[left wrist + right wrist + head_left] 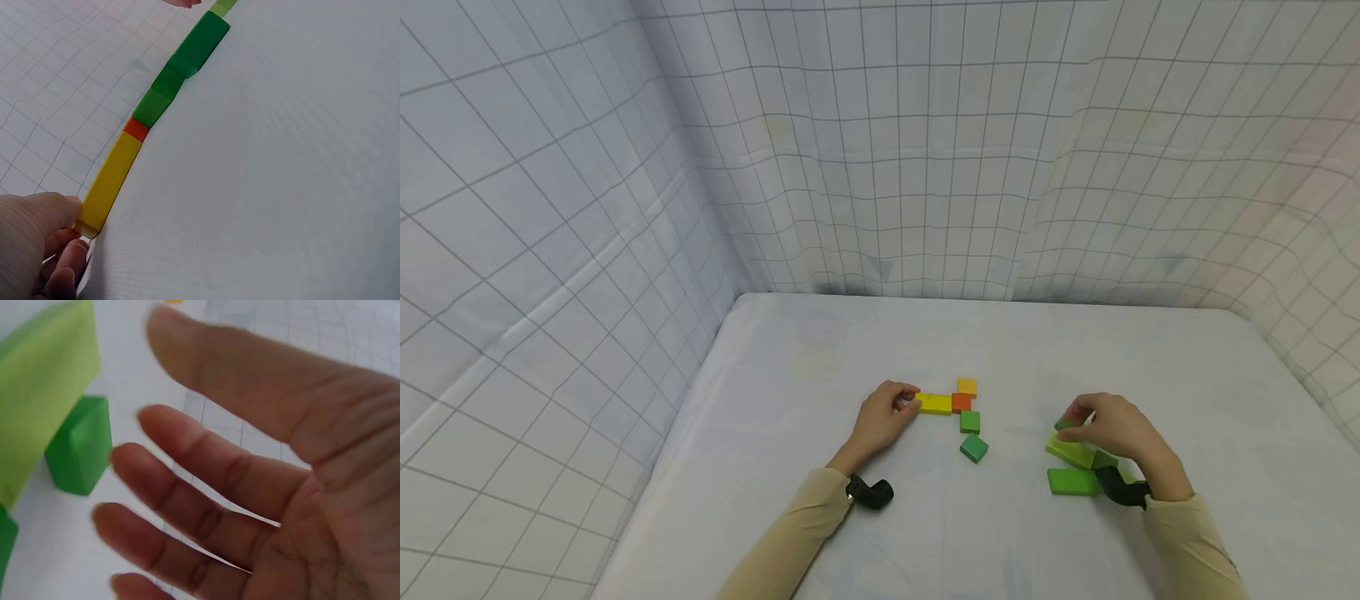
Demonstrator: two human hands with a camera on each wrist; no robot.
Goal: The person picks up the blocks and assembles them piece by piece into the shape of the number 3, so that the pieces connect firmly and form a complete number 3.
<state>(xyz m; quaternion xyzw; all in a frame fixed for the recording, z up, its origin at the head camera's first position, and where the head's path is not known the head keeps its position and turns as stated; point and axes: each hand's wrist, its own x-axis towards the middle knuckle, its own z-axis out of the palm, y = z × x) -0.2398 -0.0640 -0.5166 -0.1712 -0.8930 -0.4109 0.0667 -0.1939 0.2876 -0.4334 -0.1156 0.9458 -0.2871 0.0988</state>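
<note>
My left hand (882, 414) is at the left end of a long yellow block (934, 404), and its thumb and fingers pinch that end. A red-orange block (961, 403) touches the yellow block's other end, with a small amber block (967, 387) just beyond it. My right hand (1116, 425) hovers with parted fingers over blocks on the right and holds nothing. Below it lie a lime block (1070, 451) and a small green block (80, 447), which the right wrist view shows close to the fingertips.
Between the hands sit a green square block (970, 422) and a darker green block (974, 448), turned askew. Nearer me on the right is a long green block (1072, 482), close to another dark green piece (1105, 460). Gridded white curtains (880, 167) surround the white table (760, 350).
</note>
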